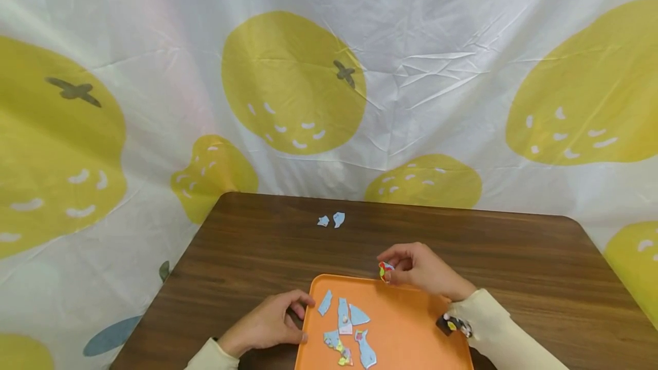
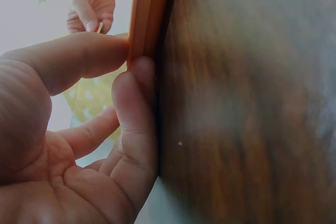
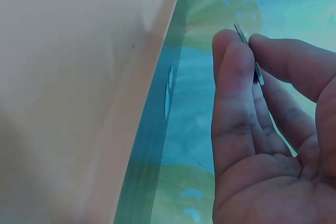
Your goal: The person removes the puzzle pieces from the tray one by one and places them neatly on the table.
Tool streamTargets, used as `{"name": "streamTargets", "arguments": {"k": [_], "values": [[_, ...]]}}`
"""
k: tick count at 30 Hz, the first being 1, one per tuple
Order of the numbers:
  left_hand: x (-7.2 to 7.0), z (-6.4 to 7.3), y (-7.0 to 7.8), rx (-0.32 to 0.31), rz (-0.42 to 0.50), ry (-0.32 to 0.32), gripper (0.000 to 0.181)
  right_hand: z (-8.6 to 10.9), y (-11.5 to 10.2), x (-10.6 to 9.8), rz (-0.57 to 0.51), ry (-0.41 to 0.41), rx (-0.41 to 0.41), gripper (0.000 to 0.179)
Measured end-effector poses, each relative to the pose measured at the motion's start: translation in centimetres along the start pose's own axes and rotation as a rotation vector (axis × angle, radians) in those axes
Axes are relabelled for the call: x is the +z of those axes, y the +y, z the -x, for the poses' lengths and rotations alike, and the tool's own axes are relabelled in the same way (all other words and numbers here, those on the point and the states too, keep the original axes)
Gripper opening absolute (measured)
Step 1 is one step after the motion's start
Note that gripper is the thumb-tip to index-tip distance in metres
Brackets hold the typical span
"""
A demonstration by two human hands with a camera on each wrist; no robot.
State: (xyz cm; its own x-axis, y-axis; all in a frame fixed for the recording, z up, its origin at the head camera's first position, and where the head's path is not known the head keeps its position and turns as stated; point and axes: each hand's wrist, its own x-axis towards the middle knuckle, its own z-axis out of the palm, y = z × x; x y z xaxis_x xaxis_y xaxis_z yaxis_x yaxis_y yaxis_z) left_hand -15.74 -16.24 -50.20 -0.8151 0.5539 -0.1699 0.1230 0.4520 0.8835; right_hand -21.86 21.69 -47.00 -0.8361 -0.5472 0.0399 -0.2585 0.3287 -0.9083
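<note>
My right hand [image 1: 424, 270] pinches a thin puzzle piece [image 1: 385, 271] between thumb and fingertips, above the tray's far edge. Red, yellow-green and white show on its printed side. In the right wrist view this piece [image 3: 250, 56] is seen edge-on. At the left side of the orange tray [image 1: 411, 324], my left hand [image 1: 269, 322] holds the rim with bent fingers and thumb. The left wrist view shows those fingertips against the tray's edge [image 2: 144, 19]. Several irregular pale-blue puzzle pieces lie on the tray, including a triangular one [image 1: 358, 315] and one with yellow print [image 1: 336, 345].
Two small pale pieces, a star-like one [image 1: 323, 221] and a curved one [image 1: 338, 219], lie near the back of the dark wooden table [image 1: 267, 244]. A white cloth [image 1: 411, 44] with yellow fruit print hangs behind the table. A dark patterned band [image 1: 454, 325] is around the right wrist.
</note>
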Motion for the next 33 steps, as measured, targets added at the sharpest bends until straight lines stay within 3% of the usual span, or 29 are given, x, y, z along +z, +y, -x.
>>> {"name": "streamTargets", "arguments": {"k": [33], "values": [[-0.2,0.2,0.0,0.012,0.032,-0.005,0.059,-5.2,-0.3,-0.5,-0.089,0.106,0.011,0.037]]}}
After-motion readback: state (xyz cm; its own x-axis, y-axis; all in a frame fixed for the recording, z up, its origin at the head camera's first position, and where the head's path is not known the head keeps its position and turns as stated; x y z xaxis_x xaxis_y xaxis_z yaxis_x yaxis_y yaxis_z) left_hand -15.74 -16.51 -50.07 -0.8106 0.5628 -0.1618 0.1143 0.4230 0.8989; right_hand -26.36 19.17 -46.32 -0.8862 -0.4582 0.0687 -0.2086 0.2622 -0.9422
